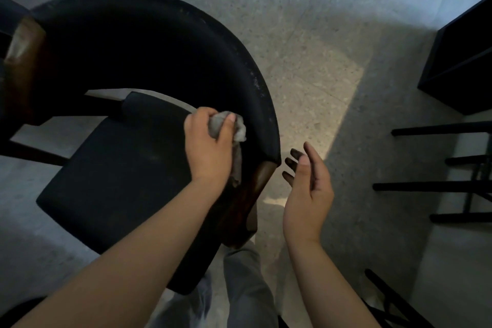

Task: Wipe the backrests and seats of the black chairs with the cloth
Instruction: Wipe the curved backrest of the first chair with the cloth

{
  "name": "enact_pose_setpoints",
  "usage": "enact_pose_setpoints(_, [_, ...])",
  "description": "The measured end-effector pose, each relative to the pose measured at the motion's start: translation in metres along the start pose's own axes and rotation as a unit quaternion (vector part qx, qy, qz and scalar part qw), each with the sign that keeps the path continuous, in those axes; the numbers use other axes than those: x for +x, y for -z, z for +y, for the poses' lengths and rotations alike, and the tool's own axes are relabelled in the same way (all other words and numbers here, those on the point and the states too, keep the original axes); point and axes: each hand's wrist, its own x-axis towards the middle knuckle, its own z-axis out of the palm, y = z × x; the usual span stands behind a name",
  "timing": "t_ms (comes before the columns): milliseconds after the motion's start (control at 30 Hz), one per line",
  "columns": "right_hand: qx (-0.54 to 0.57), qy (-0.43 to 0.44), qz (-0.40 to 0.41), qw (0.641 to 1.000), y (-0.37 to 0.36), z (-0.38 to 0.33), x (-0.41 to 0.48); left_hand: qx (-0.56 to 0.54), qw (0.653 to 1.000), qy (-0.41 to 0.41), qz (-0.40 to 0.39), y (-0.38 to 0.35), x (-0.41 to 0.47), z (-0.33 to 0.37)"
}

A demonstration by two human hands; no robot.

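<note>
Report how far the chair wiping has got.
Done: nothing provably; pale specks remain on the curved backrest rim. In hand: the left hand presses the grey cloth against the backrest's inner face near the seat; the right hand hangs open, empty. Left: that rim, probably the seat.

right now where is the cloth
In the head view the cloth is bunched in the left hand, pressed against the inner right end of the chair's curved backrest, just above the seat.
</note>
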Motion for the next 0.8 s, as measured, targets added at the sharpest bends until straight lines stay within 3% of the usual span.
enact_pose_setpoints(200, [-0.026,0.061,-0.021,0.998,-0.021,0.005,0.006,-0.014,0.994,-0.074,-0.077,-0.009,-0.031,-0.007])
enact_pose_setpoints(500, [-0.056,0.142,-0.016,0.988,-0.027,0.020,0.007,-0.025,0.993,-0.111,-0.036,-0.026,-0.021,-0.035])
enact_pose_setpoints(667, [-0.062,0.163,0.004,0.985,-0.030,0.027,0.007,-0.043,0.997,-0.051,-0.033,-0.033,-0.019,-0.060])
enact_pose_setpoints(800, [-0.058,0.158,0.008,0.986,-0.032,0.029,0.007,-0.019,0.994,0.078,-0.077,-0.037,-0.012,-0.089])
